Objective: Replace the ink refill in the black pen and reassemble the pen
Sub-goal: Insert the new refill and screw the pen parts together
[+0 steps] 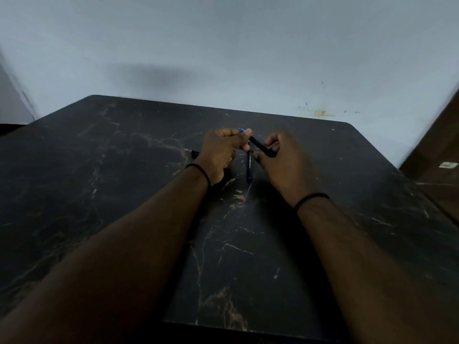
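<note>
Black pen [261,146] is up off the marble table [124,194], long axis slanting from the left hand [219,151] down to the right hand [280,157]. Left fingertips pinch its blue-tipped upper end; right fingers curl round the lower end. Both wrists hover level, a second pen [249,167] lying directly beneath.

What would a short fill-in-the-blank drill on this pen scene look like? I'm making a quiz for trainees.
1. The black pen is held by ____ hands.
2. The left hand pinches the pen's end that has a ____ tip.
3. Each wrist wears a thin ____ band.
4. A second pen lies on the ____ between the hands.

Missing words: both; blue; black; table
</note>
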